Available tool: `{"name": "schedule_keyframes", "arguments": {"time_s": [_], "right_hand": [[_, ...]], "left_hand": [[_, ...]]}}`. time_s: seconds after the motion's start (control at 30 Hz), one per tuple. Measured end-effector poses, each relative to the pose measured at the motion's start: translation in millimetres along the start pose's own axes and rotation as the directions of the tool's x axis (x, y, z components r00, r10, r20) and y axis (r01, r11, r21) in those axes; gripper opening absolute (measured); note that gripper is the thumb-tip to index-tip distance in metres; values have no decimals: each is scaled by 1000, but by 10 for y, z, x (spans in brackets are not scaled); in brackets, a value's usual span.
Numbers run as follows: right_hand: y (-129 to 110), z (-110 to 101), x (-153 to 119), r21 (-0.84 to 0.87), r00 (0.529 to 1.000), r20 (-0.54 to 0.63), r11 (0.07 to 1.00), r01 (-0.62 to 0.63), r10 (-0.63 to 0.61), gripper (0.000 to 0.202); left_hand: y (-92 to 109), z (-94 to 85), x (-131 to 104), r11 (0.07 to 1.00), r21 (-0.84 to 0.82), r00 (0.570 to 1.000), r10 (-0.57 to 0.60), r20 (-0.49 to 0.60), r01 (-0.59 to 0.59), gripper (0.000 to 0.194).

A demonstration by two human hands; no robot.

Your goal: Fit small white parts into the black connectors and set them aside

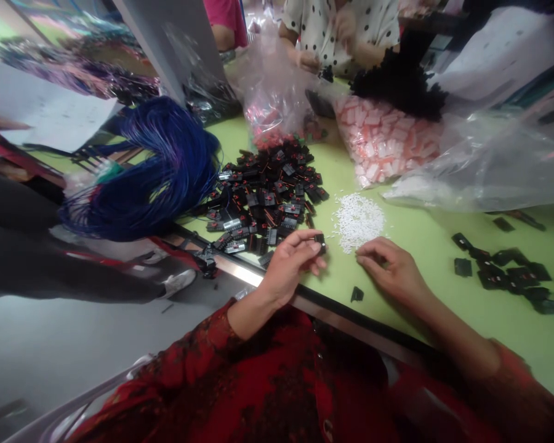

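Between the thumb and fingers of my left hand (292, 261) is a small black plastic connector housing (321, 242), held just over the table's near edge. My right hand (392, 266) is pinched at the lower right rim of a pile of tiny white plastic pieces (359, 220). Whether a piece is between its fingertips is too small to make out. Left of the white pile lies a large heap of black connectors (272, 197) with red and orange parts. A single black piece (357, 294) rests on the green table (332, 283) between my hands.
A thick bundle of blue wires (166, 160) hangs over the table's left side. Bags of pink-and-white parts (388, 138) and reddish parts (274, 86) stand behind. Scattered black pieces (508, 271) lie right. Across the table sits a person in a dotted top (369, 31); another person's leg (64, 240) is left.
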State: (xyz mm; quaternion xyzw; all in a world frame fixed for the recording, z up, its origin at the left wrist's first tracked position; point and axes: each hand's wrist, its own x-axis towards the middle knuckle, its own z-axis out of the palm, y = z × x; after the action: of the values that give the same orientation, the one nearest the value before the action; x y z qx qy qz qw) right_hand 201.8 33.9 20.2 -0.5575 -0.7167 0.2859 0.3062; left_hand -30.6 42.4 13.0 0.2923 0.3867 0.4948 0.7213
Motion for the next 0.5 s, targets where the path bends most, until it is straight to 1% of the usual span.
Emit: {"name": "schedule_keyframes", "arguments": {"time_s": [0.1, 0.17, 0.23, 0.37, 0.5], "right_hand": [[19, 10, 62, -64, 998, 52, 998, 22, -19, 12], [39, 7, 77, -69, 994, 101, 997, 38, -31, 14], [64, -13, 69, -54, 992, 125, 998, 36, -29, 14], [94, -52, 28, -29, 997, 82, 1000, -10, 13, 8], [52, 1, 29, -18, 996, 92, 1000, -10, 11, 9]], "left_hand": [[-37, 25, -27, 1000, 10, 999, -27, 43, 27, 35], [-63, 45, -46, 999, 13, 997, -40, 60, 39, 35], [-80, 54, -58, 999, 16, 997, -43, 65, 42, 35], [-96, 44, -62, 999, 23, 997, -40, 71, 38, 35], [-116, 38, -60, 999, 39, 996, -32, 84, 29, 34]]}}
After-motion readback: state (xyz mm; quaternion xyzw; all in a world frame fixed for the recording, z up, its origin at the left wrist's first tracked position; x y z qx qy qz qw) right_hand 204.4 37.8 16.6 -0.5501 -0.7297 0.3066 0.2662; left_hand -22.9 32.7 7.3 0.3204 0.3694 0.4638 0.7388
